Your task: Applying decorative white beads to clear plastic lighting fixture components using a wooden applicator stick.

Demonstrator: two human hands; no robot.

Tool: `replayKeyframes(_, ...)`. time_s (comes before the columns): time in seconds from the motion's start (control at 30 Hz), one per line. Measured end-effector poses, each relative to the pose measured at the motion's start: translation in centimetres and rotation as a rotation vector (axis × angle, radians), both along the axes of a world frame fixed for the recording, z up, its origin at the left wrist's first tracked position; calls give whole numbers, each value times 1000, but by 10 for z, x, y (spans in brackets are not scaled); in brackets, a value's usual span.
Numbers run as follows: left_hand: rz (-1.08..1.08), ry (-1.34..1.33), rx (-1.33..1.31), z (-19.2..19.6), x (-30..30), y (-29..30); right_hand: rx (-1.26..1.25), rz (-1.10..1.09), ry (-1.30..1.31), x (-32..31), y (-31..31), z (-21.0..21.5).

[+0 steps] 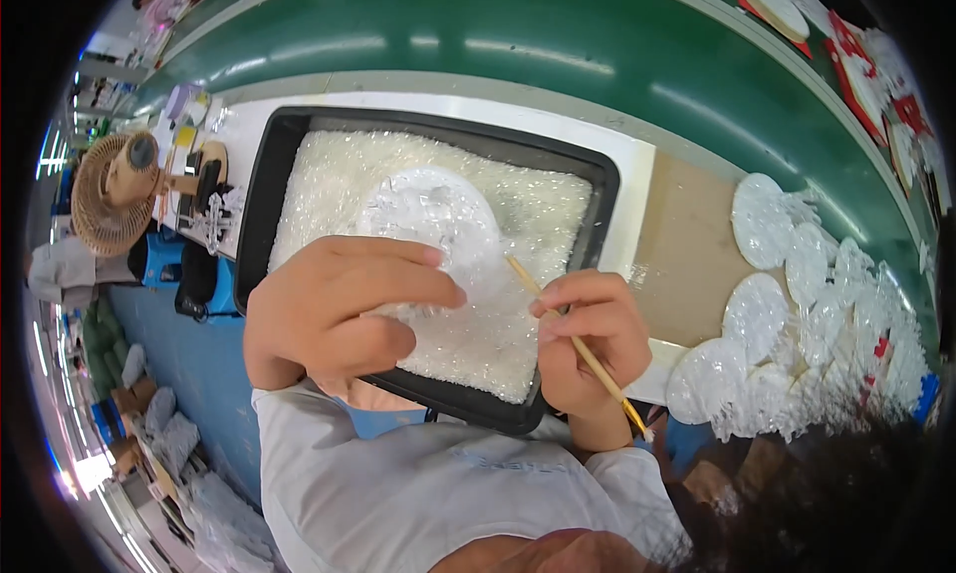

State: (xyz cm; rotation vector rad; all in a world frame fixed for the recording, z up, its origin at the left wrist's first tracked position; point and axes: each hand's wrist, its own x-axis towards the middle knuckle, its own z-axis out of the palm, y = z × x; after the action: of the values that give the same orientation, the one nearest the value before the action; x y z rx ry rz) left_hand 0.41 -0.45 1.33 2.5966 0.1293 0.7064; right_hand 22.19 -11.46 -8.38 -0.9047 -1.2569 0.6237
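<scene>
The left hand [344, 299] covers the near left edge of a white disc [428, 215], and whether its loosely curled fingers touch or hold anything cannot be told. The disc lies on white grains in a black tray [252, 205]; clear bits on it are hard to make out. Well apart from the left, the right hand [602, 339] is closed on a thin brush [600, 372], its bristles toward the person. The tray rests on a white surface [629, 190], beside a brown board [687, 249]. Glittery discs [757, 319] crowd the right, overlapping; a fan [110, 190] stands left.
</scene>
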Motion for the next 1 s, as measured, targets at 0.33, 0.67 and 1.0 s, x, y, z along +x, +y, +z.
replayKeyframes(0.33,272,34,44,5,-8,13,197,49,192,-10,15,-17)
replayKeyframes(0.67,664,79,276,-1,77,156,198,-23,351,-14,4,-32)
replayKeyframes(1.0,739,124,-217,-78,79,241,99,31,394,-5,16,-30)
